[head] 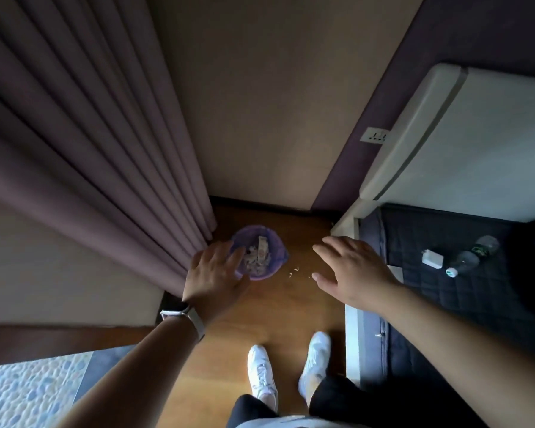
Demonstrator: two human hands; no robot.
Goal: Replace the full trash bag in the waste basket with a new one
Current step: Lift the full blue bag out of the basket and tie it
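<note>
1. Person is standing on the wood floor (260, 310) w/ both arms reaching down toward the waste basket (264, 274), which is sitting on the floor at the far end, just beside the curtain (90, 168) on the left & near the corner of the wall.
2. Left hand (212, 274) is hovering over the basket's near-left rim, fingers (229, 257) spread wide & holding nothing; can't tell if it's touching the rim yet.
3. Right hand (352, 273) is hanging to the right of the basket, apart from it, palm down, also fully spread & empty.
4. Basket is lined w/ a purple trash bag (278, 248), its edge folded over the rim. Inside it's packed w/ crumpled paper bits & a small carton (262, 248) standing near the top, so prob. full.
5. A few crumbs (294, 271) are lying on the floor just right of the basket.
6. Handling guess: bag is looking thin, soft & slippery, load prob. light (mostly paper). Best grip would be the folded-over edge at opposite sides, gathering it up so nothing's spilling; yanking hard could be tearing the film.
7. No new bag is showing anywhere, so the swap isn't started yet.
8. On the bed (464, 291) at right, a plastic bottle (471, 256) & a white charger (432, 258) are lying, well apart from the basket.
</note>
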